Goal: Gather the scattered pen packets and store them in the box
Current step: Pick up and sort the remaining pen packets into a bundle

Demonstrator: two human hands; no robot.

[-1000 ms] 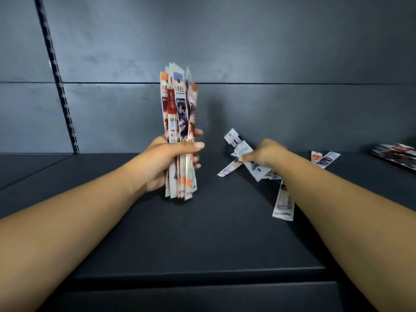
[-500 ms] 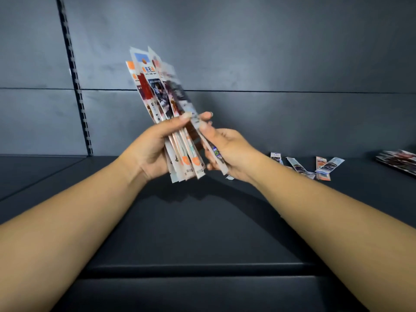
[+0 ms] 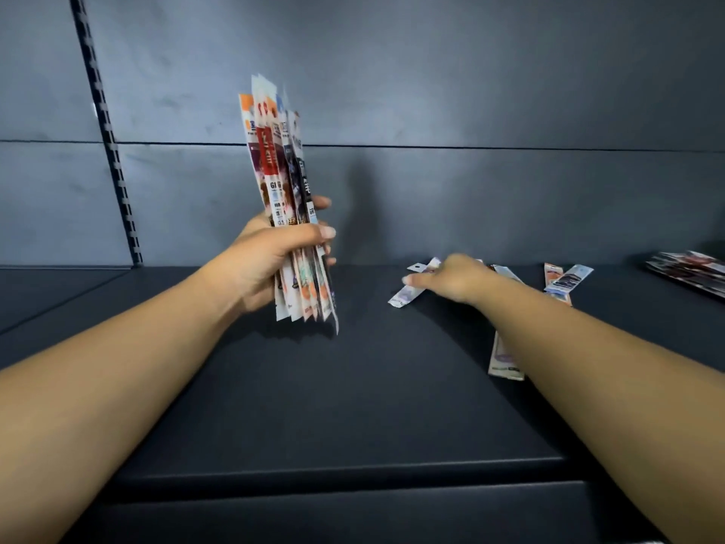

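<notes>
My left hand grips a thick upright bundle of long, colourful pen packets above the dark shelf. My right hand lies palm down on loose packets at the back of the shelf, its fingertips on a white packet; whether it grips one I cannot tell. Another packet lies partly under my right forearm. Two more packets rest further right. No box is in view.
The dark shelf has a front lip near the bottom of the view. A slotted upright rail runs up the back wall at the left. A stack of printed packets lies at the far right.
My right hand left the bundle and moved right and down onto the loose packets on the shelf. The bundle in my left hand swung from tilted left to nearly upright.
</notes>
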